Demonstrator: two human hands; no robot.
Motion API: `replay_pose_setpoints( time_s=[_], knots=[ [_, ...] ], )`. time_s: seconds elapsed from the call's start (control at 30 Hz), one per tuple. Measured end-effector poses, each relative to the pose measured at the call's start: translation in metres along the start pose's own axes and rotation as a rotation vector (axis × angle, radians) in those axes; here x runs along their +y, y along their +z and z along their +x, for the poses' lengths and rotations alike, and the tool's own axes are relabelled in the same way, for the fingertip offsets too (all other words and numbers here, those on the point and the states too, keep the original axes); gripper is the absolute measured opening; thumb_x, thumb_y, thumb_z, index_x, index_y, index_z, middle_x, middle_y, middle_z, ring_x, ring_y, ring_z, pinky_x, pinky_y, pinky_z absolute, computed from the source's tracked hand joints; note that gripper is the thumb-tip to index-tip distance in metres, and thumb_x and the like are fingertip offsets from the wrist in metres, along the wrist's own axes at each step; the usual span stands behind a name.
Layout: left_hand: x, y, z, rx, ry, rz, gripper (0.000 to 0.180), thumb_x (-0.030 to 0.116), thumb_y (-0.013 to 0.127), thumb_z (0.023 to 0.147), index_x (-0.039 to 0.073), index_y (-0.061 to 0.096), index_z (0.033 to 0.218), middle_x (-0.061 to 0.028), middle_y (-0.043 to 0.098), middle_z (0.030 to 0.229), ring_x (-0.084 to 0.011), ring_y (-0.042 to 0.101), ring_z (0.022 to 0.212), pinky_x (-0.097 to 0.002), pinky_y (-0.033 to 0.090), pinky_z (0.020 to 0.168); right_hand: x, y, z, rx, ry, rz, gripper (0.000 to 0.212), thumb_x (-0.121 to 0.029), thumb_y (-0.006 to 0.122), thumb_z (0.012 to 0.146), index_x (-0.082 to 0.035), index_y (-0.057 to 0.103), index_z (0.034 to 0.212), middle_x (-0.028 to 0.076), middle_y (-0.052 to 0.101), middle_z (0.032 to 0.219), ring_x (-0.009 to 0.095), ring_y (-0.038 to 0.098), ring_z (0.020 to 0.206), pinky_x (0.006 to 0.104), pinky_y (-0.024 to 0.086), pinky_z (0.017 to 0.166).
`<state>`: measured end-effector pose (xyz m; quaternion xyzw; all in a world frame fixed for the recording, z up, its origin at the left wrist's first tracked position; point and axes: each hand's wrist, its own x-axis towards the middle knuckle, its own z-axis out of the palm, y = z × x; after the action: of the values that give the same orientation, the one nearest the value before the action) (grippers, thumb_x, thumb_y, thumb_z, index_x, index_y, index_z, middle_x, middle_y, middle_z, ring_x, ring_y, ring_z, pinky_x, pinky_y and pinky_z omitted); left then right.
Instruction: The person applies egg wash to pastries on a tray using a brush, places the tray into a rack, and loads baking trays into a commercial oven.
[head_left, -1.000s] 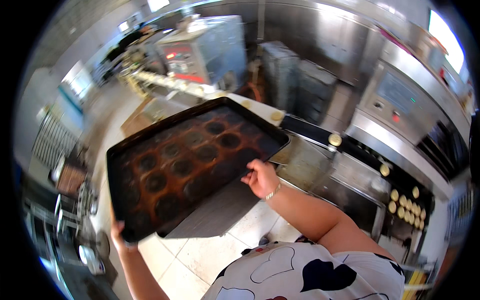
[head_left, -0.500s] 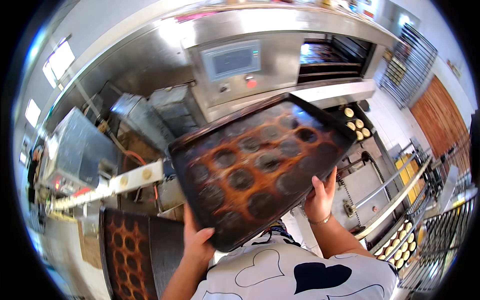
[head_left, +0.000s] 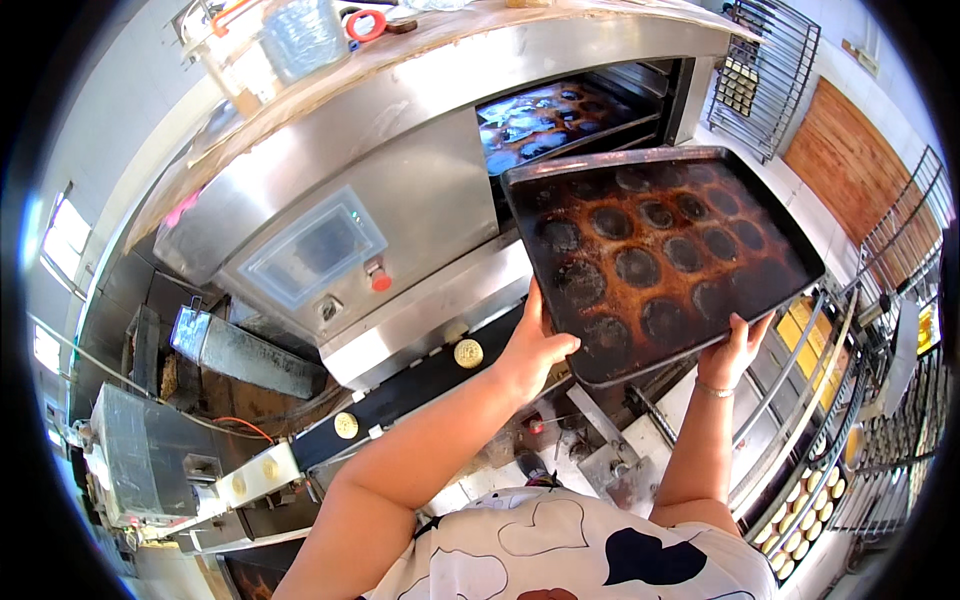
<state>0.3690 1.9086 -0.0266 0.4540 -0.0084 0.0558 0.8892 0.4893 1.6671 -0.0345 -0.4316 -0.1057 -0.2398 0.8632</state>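
Note:
A dark baking tray (head_left: 640,265), scorched orange-brown with rows of round black marks, is held up in front of me and tilted a little. My left hand (head_left: 540,345) grips its near left corner, with the thumb over the rim. Along the near right edge, my right hand (head_left: 735,350) is closed on the same tray. No food lies on it. Just beyond the tray is the open bay of a steel machine (head_left: 410,160), where another dark tray (head_left: 560,115) rests.
A black conveyor belt (head_left: 400,395) carries round pale dough pieces (head_left: 468,353) below my left arm. A control panel (head_left: 310,250) with a red button (head_left: 380,280) faces me. At the right are metal racks (head_left: 765,75) and a tray of dough rounds (head_left: 800,515).
Both hands have carried the baking tray to the right and farther out, toward the machine's open bay. My view has turned, and the conveyor with dough rounds now shows more.

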Motion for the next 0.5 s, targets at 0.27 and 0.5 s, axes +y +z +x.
replay_pose_setpoints(
  time_s=[0.27,0.5],
  knots=[
    [0.051,-0.049,0.104,0.096,-0.046,0.335,0.085,0.025,0.063,0.081,0.024,0.007,0.145,-0.0045,0.032,0.140,-0.0210,0.041,0.118,-0.0416,0.040,0.089,0.128,0.091,0.107,-0.007,0.199,-0.084,0.067,-0.005,0.057,0.079,-0.010,0.029,0.139,0.006,0.056,0.106,0.013,0.047,0.065,0.0254,0.039,0.053],
    [0.032,-0.096,0.055,0.150,-0.178,0.459,0.062,0.014,0.055,0.090,0.007,0.022,0.142,-0.0086,0.034,0.139,-0.0185,0.046,0.117,-0.0296,0.042,0.089,0.241,0.235,0.058,-0.325,0.613,0.016,0.088,-0.008,0.056,0.083,-0.021,-0.005,0.144,0.017,0.056,0.104,0.027,0.066,0.069,0.0344,0.054,0.049]
  ],
)
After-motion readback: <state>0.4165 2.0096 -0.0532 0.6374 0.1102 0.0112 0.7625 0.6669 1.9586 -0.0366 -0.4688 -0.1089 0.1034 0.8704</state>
